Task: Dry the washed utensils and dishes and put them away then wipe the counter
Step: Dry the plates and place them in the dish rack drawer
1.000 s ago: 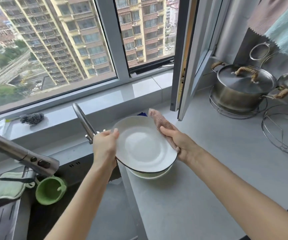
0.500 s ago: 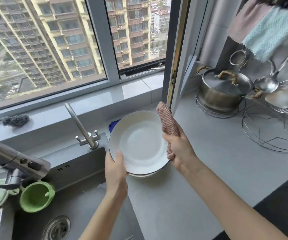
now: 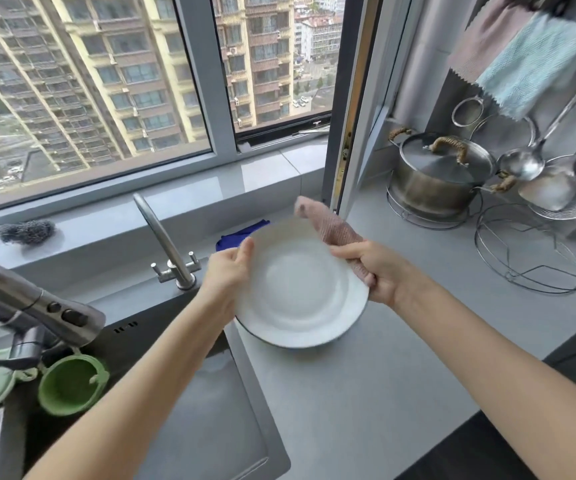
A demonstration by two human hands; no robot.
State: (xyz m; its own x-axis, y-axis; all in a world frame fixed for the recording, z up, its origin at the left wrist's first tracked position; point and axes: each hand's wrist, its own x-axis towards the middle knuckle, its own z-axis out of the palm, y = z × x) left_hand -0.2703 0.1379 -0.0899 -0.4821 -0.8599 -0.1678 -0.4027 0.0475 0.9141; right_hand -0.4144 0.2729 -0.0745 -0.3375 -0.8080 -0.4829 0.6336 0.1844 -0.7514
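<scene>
Head view, angled down over the sink (image 3: 210, 410) and the grey table (image 3: 383, 375). Shows the white plate (image 3: 300, 289) held face-up in the air, just above the table's edge beside the sink and near the tap (image 3: 165, 237). Has moved the left hand (image 3: 225, 275) from the plate's lower-left rim half a second ago up to the upper-left rim, now pinching that edge with thumb on top and the remaining fingers hidden underneath. Keeps the right hand (image 3: 373, 271) wrapped round the pink cloth (image 3: 331, 226), fingers (image 3: 345, 251) curled over it and pressing it to the right rim, lower than its earlier spot at the top right. Reads as turning the plate between the hands to run the cloth round the rim. Suggests drying of this plate well under way but not finished, with putting away and wiping the table yet to come. Leaves a blue cloth (image 3: 241, 232) lying behind the plate, untouched.
</scene>
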